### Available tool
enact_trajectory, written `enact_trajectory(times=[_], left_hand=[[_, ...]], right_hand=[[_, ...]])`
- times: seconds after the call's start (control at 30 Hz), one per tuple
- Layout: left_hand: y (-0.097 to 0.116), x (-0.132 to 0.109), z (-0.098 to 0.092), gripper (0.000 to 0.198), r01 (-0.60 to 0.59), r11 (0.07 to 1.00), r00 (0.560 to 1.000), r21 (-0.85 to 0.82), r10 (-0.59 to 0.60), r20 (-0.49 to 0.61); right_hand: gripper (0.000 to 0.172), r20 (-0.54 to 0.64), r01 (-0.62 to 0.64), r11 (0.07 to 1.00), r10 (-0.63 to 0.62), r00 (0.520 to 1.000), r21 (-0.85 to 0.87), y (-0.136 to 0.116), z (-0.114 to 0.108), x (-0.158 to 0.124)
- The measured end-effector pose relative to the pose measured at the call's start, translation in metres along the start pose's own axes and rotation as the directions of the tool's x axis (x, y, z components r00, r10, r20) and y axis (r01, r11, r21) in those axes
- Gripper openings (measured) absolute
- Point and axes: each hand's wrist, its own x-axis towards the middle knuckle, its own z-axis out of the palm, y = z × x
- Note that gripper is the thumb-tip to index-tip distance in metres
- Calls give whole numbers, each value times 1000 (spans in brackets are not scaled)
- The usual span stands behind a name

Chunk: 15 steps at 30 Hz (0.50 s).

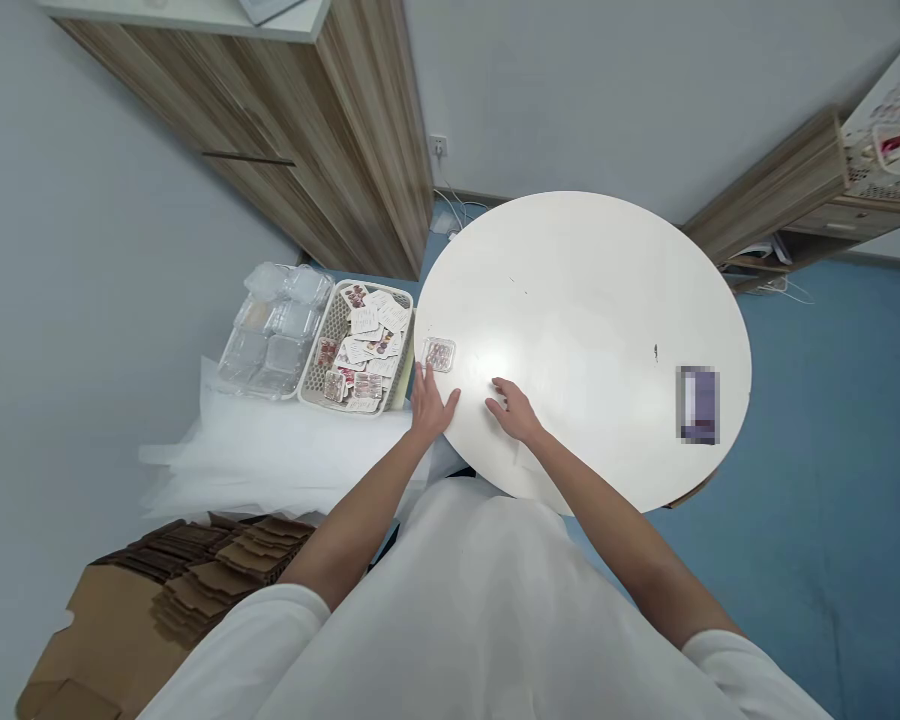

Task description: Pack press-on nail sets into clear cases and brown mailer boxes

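A small clear plastic case [439,354] with rows of reddish pieces inside lies near the left edge of the round white table [570,260]. Just below it, my left hand [428,408] rests at the table's rim with fingers spread, fingertips close to the case; whether they touch it I cannot tell. My right hand [516,410] is over the tabletop to the right, its fingers apart and nothing in them. To the left of the table, a white basket [321,395] holds printed cards [375,325] and several similar small cases [367,385].
Clear plastic boxes [274,330] stand left of the basket, above white sheeting [285,440]. Folded cardboard [157,610] is stacked at lower left. A pixelated purple item [699,405] lies on the table's right side. A wooden cabinet [270,130] stands behind on the left.
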Motion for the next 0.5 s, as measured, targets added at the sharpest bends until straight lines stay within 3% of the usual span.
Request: enact_trajectory(times=[0.1, 0.2, 0.5], left_hand=[[-18, 16, -14, 75, 0, 997, 1000, -79, -1, -20], [-25, 24, -19, 70, -18, 989, 1000, -148, 21, 15], [-22, 38, -18, 60, 142, 963, 989, -229, -132, 59]], right_hand=[[52, 65, -93, 976, 81, 995, 198, -20, 22, 20], [54, 97, -132, 948, 108, 989, 289, -35, 37, 35], [69, 206, -254, 873, 181, 962, 415, -53, 49, 52]])
